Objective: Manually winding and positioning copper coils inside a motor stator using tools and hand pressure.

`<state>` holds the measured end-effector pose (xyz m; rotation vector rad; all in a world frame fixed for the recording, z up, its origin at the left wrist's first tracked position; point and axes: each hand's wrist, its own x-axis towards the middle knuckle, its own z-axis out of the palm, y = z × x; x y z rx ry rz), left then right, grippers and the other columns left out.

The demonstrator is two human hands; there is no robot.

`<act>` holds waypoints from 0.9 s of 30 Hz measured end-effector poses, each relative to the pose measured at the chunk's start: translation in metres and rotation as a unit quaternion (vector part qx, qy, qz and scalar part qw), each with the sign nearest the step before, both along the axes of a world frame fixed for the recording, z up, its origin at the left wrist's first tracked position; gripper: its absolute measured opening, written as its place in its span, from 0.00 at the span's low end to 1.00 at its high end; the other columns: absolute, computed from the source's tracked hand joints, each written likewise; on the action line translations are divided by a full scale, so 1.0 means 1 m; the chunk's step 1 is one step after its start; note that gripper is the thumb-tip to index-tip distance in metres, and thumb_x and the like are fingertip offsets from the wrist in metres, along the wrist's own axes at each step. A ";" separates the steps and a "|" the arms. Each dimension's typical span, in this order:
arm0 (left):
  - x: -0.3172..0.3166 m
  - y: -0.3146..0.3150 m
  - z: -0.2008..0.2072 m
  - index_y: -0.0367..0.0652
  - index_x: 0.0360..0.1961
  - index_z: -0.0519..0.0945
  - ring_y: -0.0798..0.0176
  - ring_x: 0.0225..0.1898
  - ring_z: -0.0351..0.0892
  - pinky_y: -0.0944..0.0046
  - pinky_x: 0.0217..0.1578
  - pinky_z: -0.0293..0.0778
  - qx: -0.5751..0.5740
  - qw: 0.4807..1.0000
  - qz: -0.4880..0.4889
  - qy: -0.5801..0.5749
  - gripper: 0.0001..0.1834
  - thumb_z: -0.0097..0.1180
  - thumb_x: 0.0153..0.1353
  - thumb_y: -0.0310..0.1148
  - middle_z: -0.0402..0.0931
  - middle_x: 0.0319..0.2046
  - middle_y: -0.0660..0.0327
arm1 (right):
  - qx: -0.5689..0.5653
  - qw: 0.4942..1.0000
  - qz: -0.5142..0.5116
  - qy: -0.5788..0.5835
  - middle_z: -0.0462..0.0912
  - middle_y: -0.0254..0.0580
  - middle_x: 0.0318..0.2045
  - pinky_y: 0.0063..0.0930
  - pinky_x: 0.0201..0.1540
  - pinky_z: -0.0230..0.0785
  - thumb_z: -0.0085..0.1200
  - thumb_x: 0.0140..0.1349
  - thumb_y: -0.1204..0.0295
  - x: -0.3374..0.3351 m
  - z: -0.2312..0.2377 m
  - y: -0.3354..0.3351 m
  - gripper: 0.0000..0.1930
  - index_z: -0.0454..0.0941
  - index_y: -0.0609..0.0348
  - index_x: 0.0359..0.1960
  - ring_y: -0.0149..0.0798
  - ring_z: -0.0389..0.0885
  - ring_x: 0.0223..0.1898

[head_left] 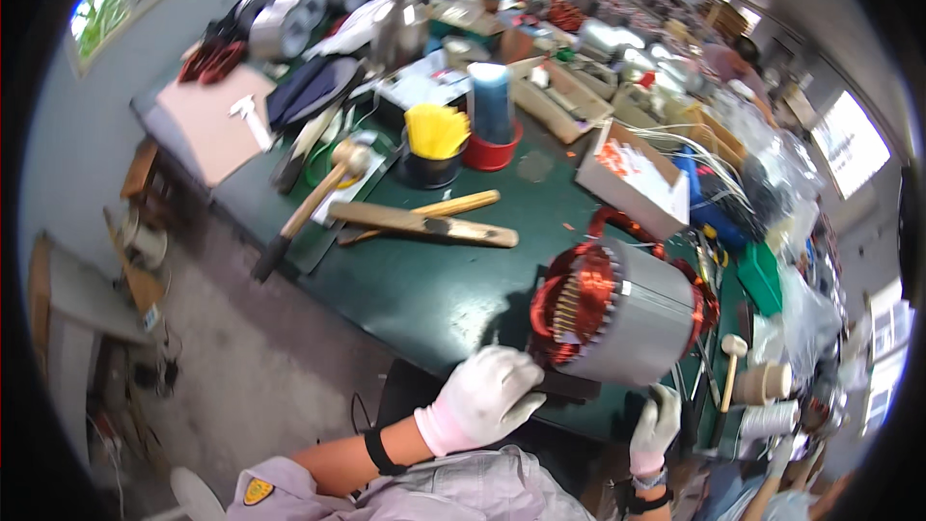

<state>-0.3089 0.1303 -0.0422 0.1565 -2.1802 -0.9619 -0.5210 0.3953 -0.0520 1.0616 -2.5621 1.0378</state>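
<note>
A grey cylindrical motor stator (632, 314) with copper-red windings (579, 304) bulging from both ends lies on its side near the front edge of the green table. Beneath its left end shows a dark support block (569, 383). My left hand (482, 399), in a white glove, is just in front of the left windings, fingers loosely curved and the thumb apart, with nothing visible in it. My right hand (656, 427), gloved too, is by the stator's lower right end, its fingers and thumb apart. Whether either hand touches the stator I cannot tell.
On the green table (424, 280) lie a mallet (323, 188) and wooden sticks (424, 224). Behind stand a pot of yellow strips (436, 135), a red tub (494, 150) and a white box (637, 178). A small mallet (732, 367) and twine spool (762, 384) lie right. Another person (738, 63) is far back.
</note>
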 end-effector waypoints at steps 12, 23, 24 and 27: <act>-0.039 -0.020 -0.013 0.39 0.59 0.79 0.44 0.58 0.80 0.46 0.63 0.75 0.011 0.997 -0.011 0.080 0.28 0.70 0.58 0.37 0.81 0.55 0.53 | -0.059 0.998 0.023 -0.031 0.78 0.63 0.57 0.47 0.64 0.67 0.41 0.79 0.52 0.027 0.019 -0.060 0.32 0.71 0.74 0.65 0.61 0.78 0.59; -0.024 -0.024 0.055 0.39 0.50 0.86 0.43 0.42 0.86 0.53 0.44 0.82 0.082 0.993 0.083 0.006 0.22 0.73 0.53 0.33 0.86 0.40 0.49 | -0.118 0.986 -0.012 -0.120 0.72 0.41 0.26 0.33 0.33 0.63 0.49 0.76 0.48 0.034 0.065 -0.079 0.29 0.78 0.69 0.41 0.36 0.70 0.28; -0.024 -0.026 0.054 0.37 0.49 0.86 0.46 0.43 0.87 0.54 0.46 0.82 0.084 0.994 0.072 -0.003 0.20 0.68 0.55 0.30 0.85 0.42 0.47 | -0.107 0.986 0.016 -0.127 0.70 0.41 0.26 0.33 0.32 0.63 0.48 0.76 0.47 0.032 0.065 -0.075 0.29 0.77 0.69 0.40 0.36 0.69 0.28; -0.030 -0.046 0.054 0.33 0.52 0.83 0.52 0.45 0.87 0.57 0.49 0.80 0.180 0.979 0.064 -0.070 0.16 0.57 0.64 0.25 0.85 0.44 0.48 | -0.183 0.975 0.076 -0.103 0.74 0.43 0.29 0.31 0.34 0.68 0.46 0.79 0.52 0.018 0.073 -0.069 0.25 0.79 0.67 0.39 0.36 0.74 0.28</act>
